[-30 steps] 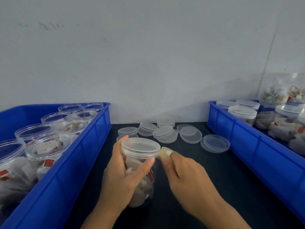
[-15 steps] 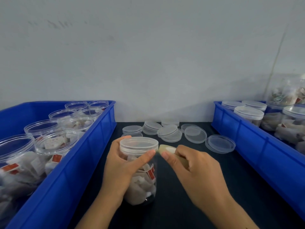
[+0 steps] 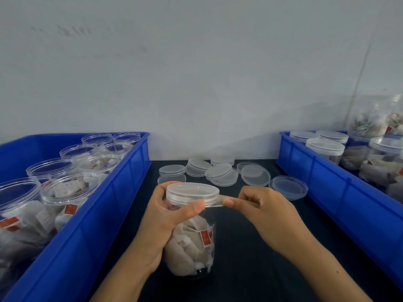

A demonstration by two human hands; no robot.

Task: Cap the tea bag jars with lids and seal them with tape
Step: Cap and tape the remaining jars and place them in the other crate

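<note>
A clear jar (image 3: 192, 243) full of tea bags stands on the dark table in front of me, capped with a clear lid (image 3: 193, 192). My left hand (image 3: 165, 221) wraps the jar from the left, thumb pressed on the lid's lower edge. My right hand (image 3: 263, 212) holds a roll of tape, mostly hidden in its fingers. A short strip of tape (image 3: 214, 203) stretches from the right hand to the lid's rim by my left thumb.
A blue bin (image 3: 113, 203) on the left holds several open jars (image 3: 69, 190) of tea bags. A blue bin (image 3: 340, 192) on the right holds capped jars (image 3: 325, 148). Several loose lids (image 3: 222, 173) lie at the back of the table by the wall.
My right hand drew away to the right, pulling a strip of tape out from the lid's rim. The left thumb shifted onto the tape's end. The jar sits lower in view.
</note>
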